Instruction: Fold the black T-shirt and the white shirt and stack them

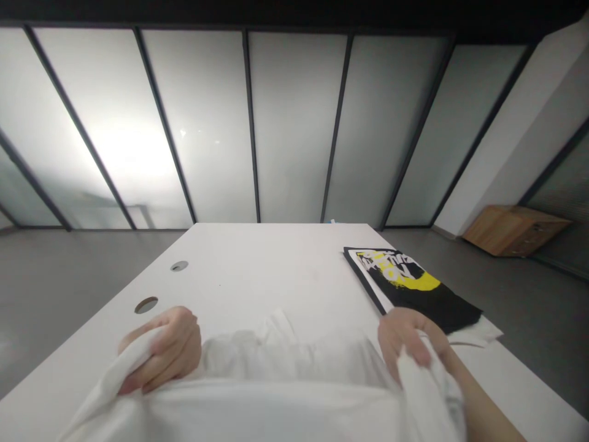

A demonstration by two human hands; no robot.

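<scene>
One grip, the left hand's [172, 347], clutches white cloth [276, 408], held stretched near the worktop [271, 264], seemingly not yet laid flat; the right hand [400, 334] clenches its other side; a black printed cloth [444, 307] already lies flat.

Left hand [168, 350] is sitting at 8 o'clock in view, curling into a fist, fingers pointing toward 8. Right hand [405, 337] is sitting at 4 o'clock, also clenching. Both are lying roughly level, well apart. Right forearm [483, 399] is showing bare, slightly blurring, angling out between 4 and 5.
</scene>
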